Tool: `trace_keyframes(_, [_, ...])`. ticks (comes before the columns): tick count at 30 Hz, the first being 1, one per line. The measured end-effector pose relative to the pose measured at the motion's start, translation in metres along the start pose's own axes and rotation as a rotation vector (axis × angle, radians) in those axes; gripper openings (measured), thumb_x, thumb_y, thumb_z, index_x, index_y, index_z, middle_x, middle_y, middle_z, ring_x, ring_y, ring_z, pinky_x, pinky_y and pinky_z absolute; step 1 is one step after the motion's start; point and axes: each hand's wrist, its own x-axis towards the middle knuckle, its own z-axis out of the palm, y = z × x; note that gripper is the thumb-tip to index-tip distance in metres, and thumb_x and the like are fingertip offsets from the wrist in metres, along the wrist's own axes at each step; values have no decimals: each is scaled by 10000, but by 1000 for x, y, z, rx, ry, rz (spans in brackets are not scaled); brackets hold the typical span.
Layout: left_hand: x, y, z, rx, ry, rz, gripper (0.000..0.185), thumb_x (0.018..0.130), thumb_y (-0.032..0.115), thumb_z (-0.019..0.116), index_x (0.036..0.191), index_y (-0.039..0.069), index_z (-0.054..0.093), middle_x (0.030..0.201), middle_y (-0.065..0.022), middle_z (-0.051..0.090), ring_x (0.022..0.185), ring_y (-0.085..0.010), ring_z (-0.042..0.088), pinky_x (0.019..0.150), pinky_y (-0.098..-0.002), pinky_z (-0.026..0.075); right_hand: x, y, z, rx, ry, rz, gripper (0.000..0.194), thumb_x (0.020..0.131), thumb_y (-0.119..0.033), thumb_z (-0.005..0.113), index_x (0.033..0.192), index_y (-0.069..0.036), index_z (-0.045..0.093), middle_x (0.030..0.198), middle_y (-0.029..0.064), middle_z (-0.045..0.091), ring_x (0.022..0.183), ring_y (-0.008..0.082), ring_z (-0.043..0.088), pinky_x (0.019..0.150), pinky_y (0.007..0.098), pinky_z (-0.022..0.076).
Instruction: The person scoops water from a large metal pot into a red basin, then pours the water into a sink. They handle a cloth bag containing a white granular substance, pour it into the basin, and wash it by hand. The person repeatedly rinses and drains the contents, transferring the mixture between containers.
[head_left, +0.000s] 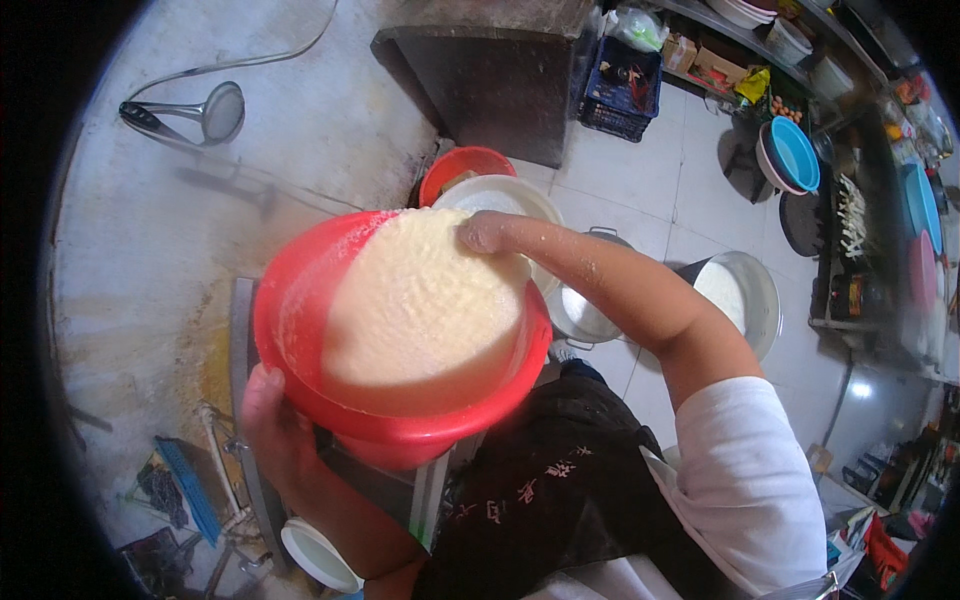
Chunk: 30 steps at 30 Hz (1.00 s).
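A large red plastic basin (292, 300) is before me, holding a pale cream, wet-looking mass (420, 300). The mass lies against the basin's far side and reaches its far rim. At the near left, my left hand (274, 412) grips the outside of the basin, thumb up by the rim. My right hand (487, 232) reaches over to the far right part of the mass; its fingers are sunk in it or hidden behind the wrist. Just beyond the far rim stands a white tub (502, 191), partly covered by the basin.
Behind the tub is another red basin (465, 161). Metal pots with white contents (724, 292) (589, 311) stand on the tiled floor at right. A strainer ladle (223, 112) hangs on the left wall. A white bucket (319, 555) sits low left; a blue crate (621, 86) stands farther back.
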Motion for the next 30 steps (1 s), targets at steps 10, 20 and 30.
trace_keyframes(10, [-6,-2,35,69,202,123,158,885,186,529,899,30,550,764,-31,590,588,-59,468,556,-171,358,5,5,-3,-24,-20,-26,550,951,-466,338,1111,-19,615,1076,183,629,1028,342,573,893,397,411])
trace_keyframes(20, [-1,-10,14,33,152,74,192,881,192,562,943,10,554,800,-36,595,586,-50,469,532,-162,356,2,-1,0,-49,-44,-51,558,948,-472,335,1102,-16,618,1072,189,628,1024,346,575,888,399,415])
trace_keyframes(30, [-11,-20,-5,-119,309,111,286,845,167,590,1067,-9,560,994,-95,581,945,-144,542,804,-278,431,13,5,5,-90,-52,-94,566,945,-478,331,1093,-14,620,1069,195,627,1019,350,576,883,401,420])
